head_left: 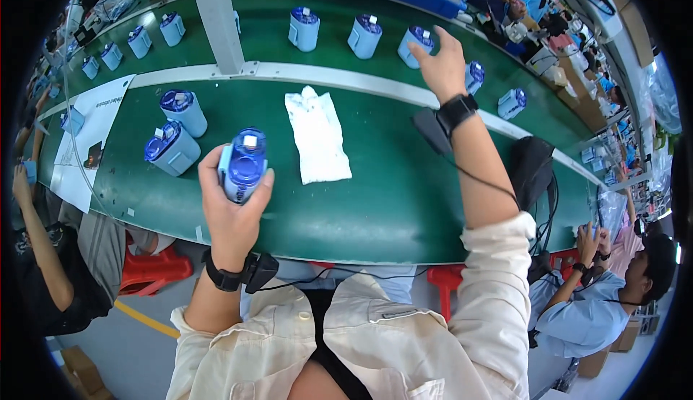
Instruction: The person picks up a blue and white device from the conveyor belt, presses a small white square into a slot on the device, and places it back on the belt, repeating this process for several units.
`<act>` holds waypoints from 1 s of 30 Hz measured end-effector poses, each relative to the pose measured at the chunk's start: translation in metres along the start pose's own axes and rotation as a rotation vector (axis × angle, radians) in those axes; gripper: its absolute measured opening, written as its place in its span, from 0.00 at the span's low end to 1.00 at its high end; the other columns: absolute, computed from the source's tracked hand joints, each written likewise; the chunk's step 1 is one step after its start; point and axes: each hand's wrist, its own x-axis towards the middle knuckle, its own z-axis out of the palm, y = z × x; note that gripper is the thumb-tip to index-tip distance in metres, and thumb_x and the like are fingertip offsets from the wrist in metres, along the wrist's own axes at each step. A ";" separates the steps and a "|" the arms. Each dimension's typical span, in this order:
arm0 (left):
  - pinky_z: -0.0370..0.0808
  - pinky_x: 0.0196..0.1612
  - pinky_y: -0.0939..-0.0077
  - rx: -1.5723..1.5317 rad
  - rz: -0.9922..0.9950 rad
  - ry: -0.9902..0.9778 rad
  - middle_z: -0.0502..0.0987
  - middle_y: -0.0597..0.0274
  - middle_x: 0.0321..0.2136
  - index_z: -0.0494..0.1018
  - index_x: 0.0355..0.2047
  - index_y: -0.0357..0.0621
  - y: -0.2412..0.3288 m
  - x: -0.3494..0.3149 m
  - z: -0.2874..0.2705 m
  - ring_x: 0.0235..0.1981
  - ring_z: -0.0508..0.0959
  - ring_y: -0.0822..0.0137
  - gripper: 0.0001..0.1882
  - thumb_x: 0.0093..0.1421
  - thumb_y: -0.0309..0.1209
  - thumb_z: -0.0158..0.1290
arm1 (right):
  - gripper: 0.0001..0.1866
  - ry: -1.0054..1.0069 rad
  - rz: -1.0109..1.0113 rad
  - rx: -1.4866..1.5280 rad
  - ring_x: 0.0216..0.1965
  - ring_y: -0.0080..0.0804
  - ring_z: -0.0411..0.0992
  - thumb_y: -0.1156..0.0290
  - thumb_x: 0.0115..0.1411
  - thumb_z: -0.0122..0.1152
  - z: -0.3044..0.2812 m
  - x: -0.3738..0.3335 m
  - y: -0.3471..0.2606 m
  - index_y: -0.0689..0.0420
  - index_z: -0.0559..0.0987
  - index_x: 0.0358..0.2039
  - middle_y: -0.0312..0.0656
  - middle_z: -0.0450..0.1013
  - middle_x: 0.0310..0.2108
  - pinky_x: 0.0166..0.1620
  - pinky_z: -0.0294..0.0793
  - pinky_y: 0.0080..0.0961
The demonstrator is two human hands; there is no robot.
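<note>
My left hand [234, 212] is wrapped round a light-blue container [244, 165] with a translucent dark-blue lid and a white tab on top. It is held above the green worktable, tilted a little. Two similar blue containers [173, 147] stand just left of it. My right hand [445, 68] is stretched out over the far rail, thumb and fingers spread. Its thumb overlaps the edge of another blue container [413, 45] on the far strip; whether they touch I cannot tell. A crumpled white cloth or wipe [317, 136] lies between my arms.
Several like containers [304, 28] stand along the green strip beyond a metal rail [346, 79]. A white upright post [216, 21] rises from that rail. A black bag [530, 169] with cables sits at the right, a printed sheet [86, 133] at the left. Co-workers [592, 306] sit on both sides.
</note>
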 end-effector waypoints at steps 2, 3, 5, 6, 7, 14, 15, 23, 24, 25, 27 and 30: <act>0.71 0.48 0.71 0.127 0.023 0.036 0.69 0.51 0.47 0.60 0.53 0.35 -0.004 0.008 -0.004 0.45 0.73 0.62 0.32 0.51 0.27 0.65 | 0.43 0.057 0.181 -0.119 0.55 0.51 0.68 0.50 0.47 0.71 0.030 0.021 0.042 0.65 0.68 0.57 0.57 0.72 0.50 0.59 0.66 0.37; 0.72 0.47 0.71 0.196 0.026 0.064 0.69 0.50 0.47 0.61 0.51 0.35 -0.007 0.009 -0.009 0.45 0.73 0.62 0.31 0.51 0.28 0.65 | 0.45 0.046 0.241 -0.159 0.55 0.49 0.69 0.49 0.45 0.72 0.042 0.027 0.048 0.66 0.68 0.57 0.57 0.72 0.49 0.58 0.67 0.36; 0.72 0.47 0.71 0.203 0.045 0.083 0.69 0.50 0.47 0.61 0.51 0.35 -0.013 0.011 -0.013 0.45 0.73 0.62 0.32 0.51 0.29 0.66 | 0.44 -0.032 0.272 -0.099 0.53 0.48 0.71 0.50 0.45 0.73 0.050 0.033 0.066 0.65 0.68 0.57 0.57 0.73 0.48 0.57 0.68 0.36; 0.72 0.47 0.71 0.217 0.056 0.087 0.68 0.49 0.48 0.60 0.51 0.35 -0.018 0.011 -0.016 0.46 0.73 0.62 0.33 0.51 0.30 0.67 | 0.44 -0.118 0.318 -0.042 0.51 0.48 0.72 0.51 0.44 0.73 0.052 0.034 0.069 0.65 0.69 0.56 0.58 0.74 0.47 0.56 0.70 0.36; 0.72 0.47 0.71 0.229 0.068 0.085 0.68 0.48 0.48 0.60 0.51 0.35 -0.020 0.013 -0.018 0.46 0.73 0.63 0.33 0.51 0.31 0.67 | 0.43 -0.202 0.368 0.011 0.49 0.48 0.74 0.52 0.43 0.74 0.053 0.035 0.074 0.65 0.70 0.55 0.58 0.75 0.46 0.55 0.71 0.36; 0.67 0.55 0.65 0.413 0.138 0.183 0.67 0.42 0.51 0.58 0.56 0.31 -0.018 0.002 -0.020 0.51 0.71 0.54 0.41 0.49 0.33 0.69 | 0.36 -0.196 0.244 0.057 0.38 0.38 0.77 0.54 0.43 0.74 -0.036 0.002 -0.013 0.66 0.76 0.48 0.50 0.78 0.37 0.46 0.74 0.27; 0.66 0.57 0.64 0.524 0.260 0.228 0.66 0.42 0.52 0.57 0.57 0.30 -0.018 -0.003 -0.021 0.52 0.70 0.53 0.43 0.48 0.34 0.69 | 0.34 -0.269 0.193 0.135 0.37 0.33 0.76 0.56 0.43 0.75 -0.057 -0.011 -0.035 0.66 0.76 0.47 0.48 0.78 0.36 0.44 0.74 0.26; 0.67 0.57 0.67 0.064 0.234 -0.411 0.69 0.44 0.53 0.53 0.63 0.35 0.035 -0.039 0.018 0.54 0.72 0.55 0.57 0.37 0.38 0.74 | 0.37 -0.710 -0.146 0.725 0.39 0.30 0.76 0.65 0.40 0.79 -0.139 -0.140 -0.157 0.62 0.73 0.51 0.44 0.76 0.38 0.43 0.74 0.23; 0.69 0.55 0.68 -0.403 -0.100 -0.614 0.72 0.48 0.51 0.54 0.64 0.38 0.030 -0.042 0.020 0.52 0.74 0.58 0.57 0.37 0.38 0.75 | 0.39 -0.716 -0.247 0.794 0.40 0.32 0.76 0.65 0.39 0.79 -0.142 -0.146 -0.160 0.62 0.73 0.52 0.45 0.76 0.40 0.44 0.74 0.24; 0.69 0.55 0.68 -0.389 -0.121 -0.607 0.72 0.48 0.51 0.54 0.64 0.38 0.029 -0.046 0.018 0.52 0.74 0.58 0.57 0.37 0.38 0.75 | 0.39 -0.728 -0.236 0.815 0.40 0.32 0.76 0.65 0.39 0.79 -0.146 -0.149 -0.160 0.62 0.73 0.52 0.45 0.76 0.40 0.44 0.74 0.24; 0.71 0.53 0.70 -0.242 -0.005 -0.669 0.75 0.52 0.48 0.57 0.63 0.40 0.022 -0.046 0.014 0.48 0.77 0.61 0.54 0.37 0.37 0.75 | 0.37 -0.738 -0.235 0.901 0.40 0.35 0.75 0.66 0.42 0.77 -0.147 -0.148 -0.153 0.61 0.73 0.53 0.45 0.74 0.41 0.44 0.74 0.25; 0.72 0.51 0.71 -0.168 0.039 -0.728 0.76 0.55 0.46 0.59 0.61 0.40 0.024 -0.050 0.014 0.45 0.79 0.63 0.52 0.37 0.37 0.75 | 0.35 -0.720 -0.328 0.884 0.40 0.36 0.74 0.67 0.44 0.76 -0.161 -0.134 -0.138 0.61 0.73 0.53 0.45 0.73 0.42 0.44 0.74 0.26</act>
